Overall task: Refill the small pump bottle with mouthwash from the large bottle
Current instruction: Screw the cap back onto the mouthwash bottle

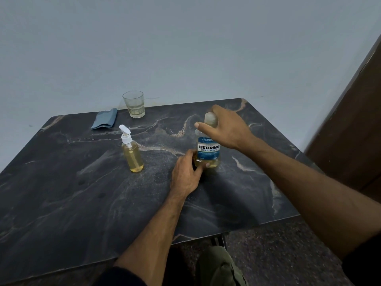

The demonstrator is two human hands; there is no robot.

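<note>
Mouthwash sits in the large bottle [208, 150], which stands upright toward the right side of the bench [61, 203], about midway between its far and near edges. The left hand [186, 174] is clamped around the base of the bottle, thumb across the front below the label, and the right hand [225, 126] is closed over the cap [210, 119] from above, fingers wrapped behind it. This looks like the uncapping step, so the pour has not begun. The pump bottle [132, 152] stands well apart to the left, its white pump head still on, and it already looks largely full of yellow liquid, so overfilling is a real risk once pouring starts; little room may be left under the neck. If the cap gives way suddenly, the twist could jolt the bottle and slosh liquid over the rim onto the dark stone. A loose hold at the base would let the bottle turn with the cap instead of opening. The narrow mouth of the pump bottle will be hard to hit from a wide one without a funnel, and none is in sight. A glass [135, 104] and a folded blue cloth [104, 119] lie near the far edge, the cloth handy for spills.
</note>
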